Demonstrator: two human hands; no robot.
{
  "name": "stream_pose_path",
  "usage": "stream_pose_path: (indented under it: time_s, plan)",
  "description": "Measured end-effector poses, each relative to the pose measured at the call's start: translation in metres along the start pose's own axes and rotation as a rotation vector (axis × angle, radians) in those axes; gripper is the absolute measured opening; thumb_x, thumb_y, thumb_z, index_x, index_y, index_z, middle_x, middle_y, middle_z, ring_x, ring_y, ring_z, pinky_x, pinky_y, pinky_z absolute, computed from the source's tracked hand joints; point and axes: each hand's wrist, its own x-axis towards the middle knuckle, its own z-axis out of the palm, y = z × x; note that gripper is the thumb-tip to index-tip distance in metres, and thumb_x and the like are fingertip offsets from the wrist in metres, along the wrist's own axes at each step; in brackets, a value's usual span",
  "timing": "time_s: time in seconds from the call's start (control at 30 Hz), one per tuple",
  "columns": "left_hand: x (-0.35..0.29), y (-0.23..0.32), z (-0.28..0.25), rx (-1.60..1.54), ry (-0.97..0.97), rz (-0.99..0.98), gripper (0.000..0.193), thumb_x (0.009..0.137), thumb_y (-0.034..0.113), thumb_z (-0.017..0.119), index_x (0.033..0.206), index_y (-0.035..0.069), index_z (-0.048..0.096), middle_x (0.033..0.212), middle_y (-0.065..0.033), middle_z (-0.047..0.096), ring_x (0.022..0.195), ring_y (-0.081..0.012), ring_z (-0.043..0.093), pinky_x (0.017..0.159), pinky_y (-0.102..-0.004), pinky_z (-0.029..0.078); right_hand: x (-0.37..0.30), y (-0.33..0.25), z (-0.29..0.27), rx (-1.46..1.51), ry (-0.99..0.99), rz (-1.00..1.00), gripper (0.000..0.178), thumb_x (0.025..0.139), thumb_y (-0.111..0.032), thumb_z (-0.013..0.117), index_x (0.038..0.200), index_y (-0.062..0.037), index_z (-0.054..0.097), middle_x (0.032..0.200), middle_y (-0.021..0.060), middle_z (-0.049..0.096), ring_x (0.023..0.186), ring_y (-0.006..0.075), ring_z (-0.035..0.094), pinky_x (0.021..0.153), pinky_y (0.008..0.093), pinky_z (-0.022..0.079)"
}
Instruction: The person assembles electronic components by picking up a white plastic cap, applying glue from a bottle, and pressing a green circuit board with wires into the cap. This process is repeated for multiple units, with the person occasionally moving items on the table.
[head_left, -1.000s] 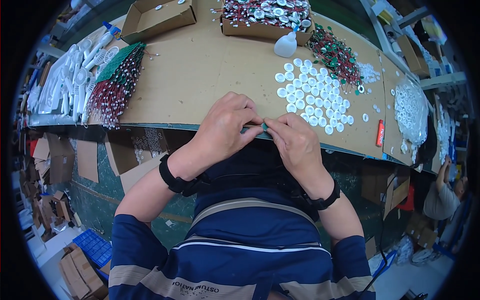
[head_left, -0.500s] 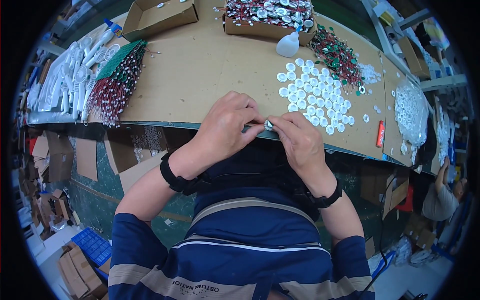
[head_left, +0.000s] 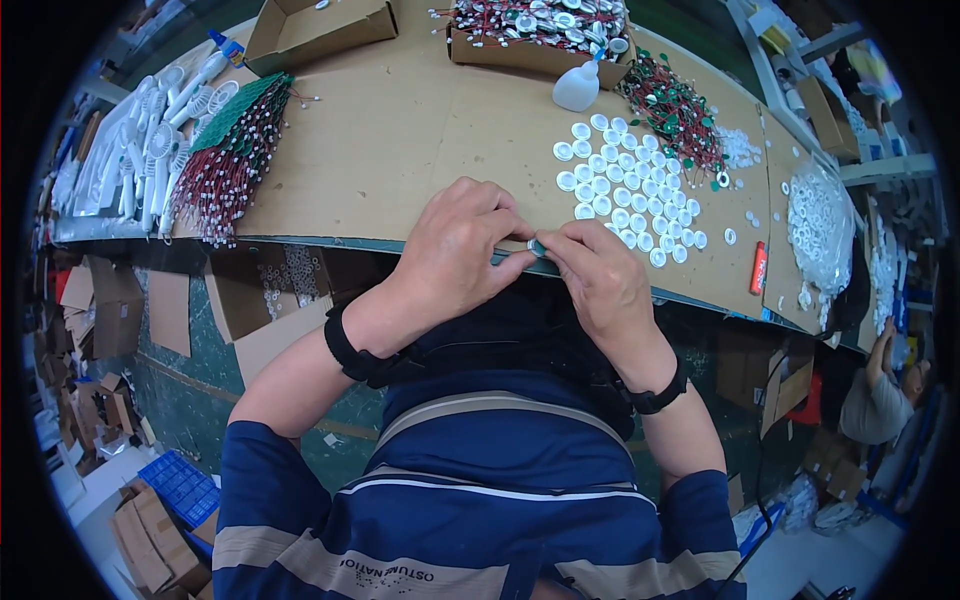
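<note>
Grasping a small green-and-white disc (head_left: 537, 248) between pinched fingertips of left hand (head_left: 455, 240), on its left, and right hand (head_left: 608, 285), on its right, at the worktable's (head_left: 380, 150) near edge.

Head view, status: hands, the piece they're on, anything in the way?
Right hand pinching small green-and-white disc, partly hidden. Left hand against or beside it, grip unclear. Nothing seen blocking; white round caps lie beyond, rightward.
</note>
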Motion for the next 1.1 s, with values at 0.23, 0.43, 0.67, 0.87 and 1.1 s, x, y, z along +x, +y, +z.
stream_pose_path:
  time_s: [0.23, 0.43, 0.67, 0.87, 1.1]
  plan:
    - [-0.0008, 0.0014, 0.0018, 0.0, 0.006, -0.024, 0.021, 0.084, 0.016, 0.097, 0.101, 0.007, 0.087, 0.11, -0.0087, 0.074, 0.113, -0.0334, 0.069, 0.099, -0.0473, 0.057, 0.001, 0.004, 0.0023, 0.0, -0.009, -0.012, 0.03, 0.091, 0.006, 0.085, 0.119, -0.0041, 0.085, 0.107, 0.0115, 0.076, 0.092, 0.0326, 0.079, 0.075, 0.0421, 0.063]
    - [-0.0026, -0.0007, 0.0061, 0.004, 0.028, -0.022, 0.02, 0.084, 0.015, 0.097, 0.099, 0.007, 0.087, 0.111, -0.0088, 0.075, 0.112, -0.0334, 0.069, 0.099, -0.0476, 0.057, 0.0031, 0.0019, 0.0019, 0.027, -0.009, -0.019, 0.029, 0.092, 0.006, 0.085, 0.119, -0.0042, 0.086, 0.107, 0.0112, 0.076, 0.092, 0.0322, 0.079, 0.075, 0.042, 0.063]
    - [-0.0043, 0.0008, 0.0075, 0.01, 0.06, -0.018, 0.017, 0.085, 0.013, 0.095, 0.098, 0.006, 0.087, 0.109, -0.0089, 0.075, 0.111, -0.0335, 0.07, 0.098, -0.048, 0.056, 0.0044, -0.001, 0.0023, 0.039, -0.029, 0.047, 0.029, 0.094, 0.004, 0.086, 0.121, -0.0057, 0.087, 0.106, 0.0109, 0.076, 0.092, 0.0323, 0.079, 0.076, 0.0415, 0.063]
    - [-0.0028, 0.0033, 0.0087, 0.029, 0.081, -0.019, 0.015, 0.084, 0.011, 0.095, 0.095, 0.006, 0.086, 0.107, -0.0076, 0.076, 0.108, -0.0323, 0.07, 0.096, -0.0462, 0.057, 0.005, -0.0006, 0.0025, 0.063, -0.028, 0.075, 0.026, 0.096, 0.003, 0.085, 0.121, -0.0052, 0.086, 0.106, 0.0119, 0.076, 0.093, 0.0333, 0.078, 0.077, 0.0427, 0.063]
    - [-0.0032, 0.0019, 0.0097, 0.019, 0.071, -0.026, 0.015, 0.086, 0.013, 0.095, 0.095, 0.007, 0.085, 0.107, -0.008, 0.075, 0.11, -0.0335, 0.069, 0.097, -0.0476, 0.056, 0.0063, -0.0014, 0.0018, 0.078, -0.036, 0.076, 0.021, 0.099, 0.001, 0.081, 0.119, -0.0039, 0.085, 0.104, 0.0135, 0.075, 0.092, 0.0358, 0.077, 0.078, 0.0457, 0.062]
